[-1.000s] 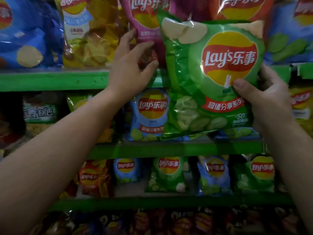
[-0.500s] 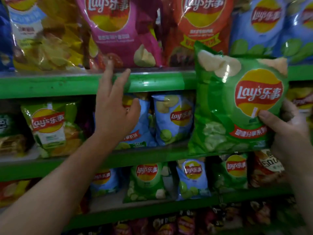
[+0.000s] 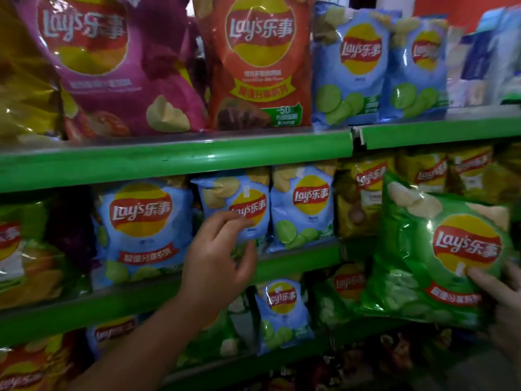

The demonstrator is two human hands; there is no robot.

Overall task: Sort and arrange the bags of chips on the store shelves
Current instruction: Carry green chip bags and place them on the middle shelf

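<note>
The big green bag (image 3: 439, 258) is off to the right, held up in front of the shelves, with the right hand (image 3: 501, 303) clamped on its corner. The left hand (image 3: 220, 258) has dropped from the top ledge (image 3: 197, 162) to a small blue bag (image 3: 236, 207) on the middle shelf (image 3: 296, 259), fingers apart. It looks like it's clearing a spot.
</note>
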